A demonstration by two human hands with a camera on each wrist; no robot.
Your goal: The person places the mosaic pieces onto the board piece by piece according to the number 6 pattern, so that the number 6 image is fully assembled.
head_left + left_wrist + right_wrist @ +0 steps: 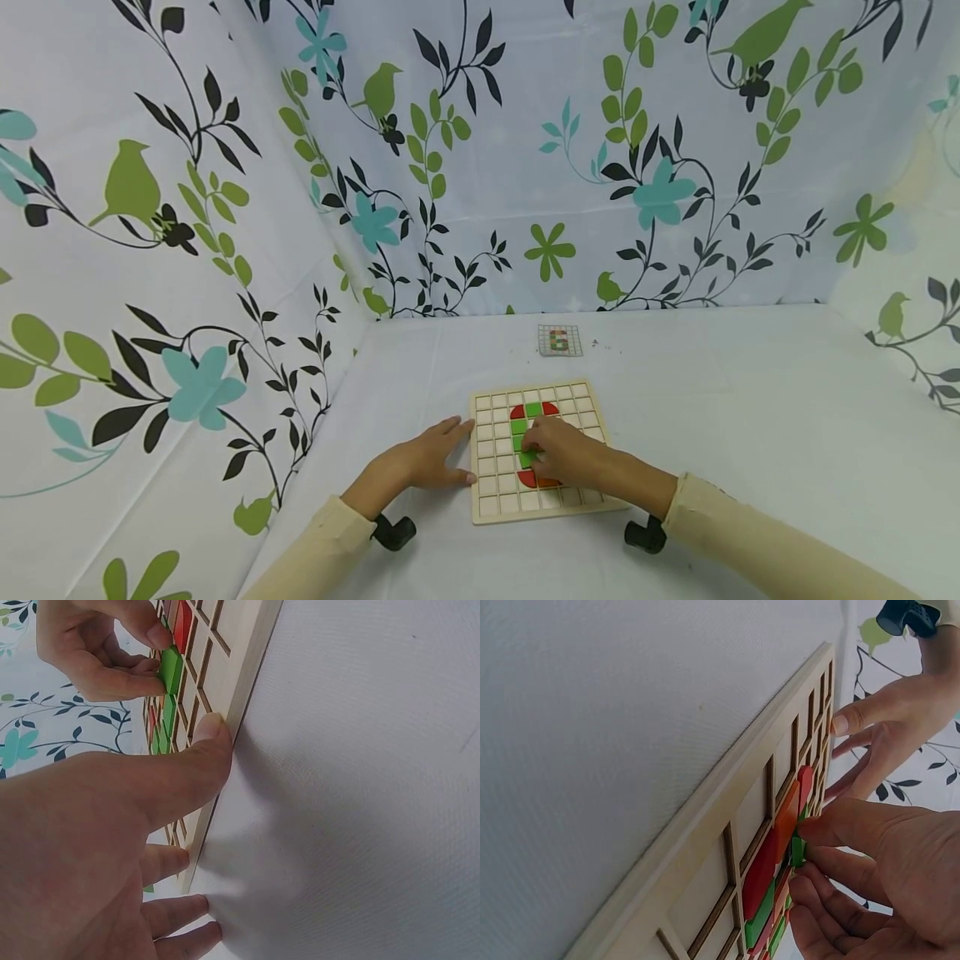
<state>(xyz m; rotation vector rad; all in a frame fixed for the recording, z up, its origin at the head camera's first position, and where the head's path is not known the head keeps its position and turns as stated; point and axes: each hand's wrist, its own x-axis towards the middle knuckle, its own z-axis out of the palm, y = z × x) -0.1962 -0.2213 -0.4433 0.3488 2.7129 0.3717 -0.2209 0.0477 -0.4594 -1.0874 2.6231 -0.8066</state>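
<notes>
A square wooden grid board (pixel 486 487) lies on the white table with red, green and orange tiles set in some cells. My right hand (pixel 566 452) is over the middle of the board and pinches a green square tile (pixel 172 670) between thumb and fingers. That tile is tilted at its cell, just above a red rounded tile (pixel 527 478); whether it is fully seated I cannot tell. My left hand (pixel 433 454) touches the board's left edge, thumb on the frame and fingers spread. Part of the pattern is hidden under the right hand.
Behind the board lies a small card (pixel 560 341) printed with a grid and a coloured pattern. White table surface (pixel 750 417) extends to the right. A patterned cloth with birds and leaves (pixel 547 208) hangs at the back and sides.
</notes>
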